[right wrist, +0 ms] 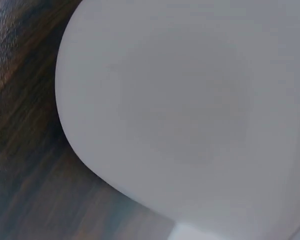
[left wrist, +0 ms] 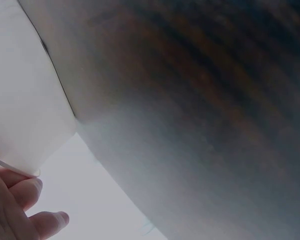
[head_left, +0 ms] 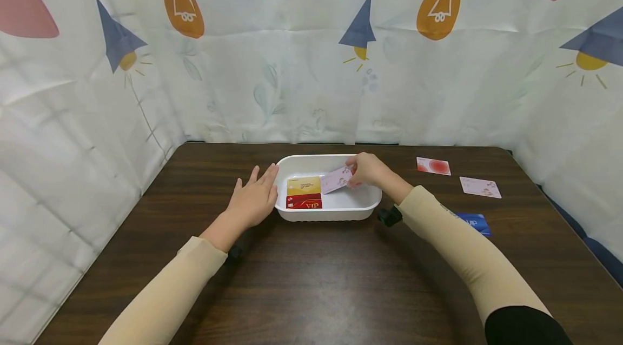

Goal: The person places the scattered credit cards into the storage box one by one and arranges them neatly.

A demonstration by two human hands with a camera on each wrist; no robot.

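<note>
A white plastic tray (head_left: 350, 214) with rounded corners sits on the dark wooden table. My left hand (head_left: 253, 200) is at its left end, fingers spread and fairly straight, fingertips right at the rim; the left wrist view shows these fingers (left wrist: 49, 224) beside the tray's wall (left wrist: 30, 100). Over the tray's right half, my right hand (head_left: 368, 168) pinches a pale pink card (head_left: 336, 179) by its right end. A gold card (head_left: 304, 186) and a red VIP card (head_left: 304, 202) lie inside on the left. In the right wrist view only the tray (right wrist: 180, 100) and table show.
Right of the tray lie a pink-and-red card (head_left: 433, 166), another pale pink card (head_left: 479, 187) and a blue card (head_left: 474, 222), partly hidden by my right sleeve. A patterned white curtain (head_left: 311, 85) hangs behind the table (head_left: 311, 280).
</note>
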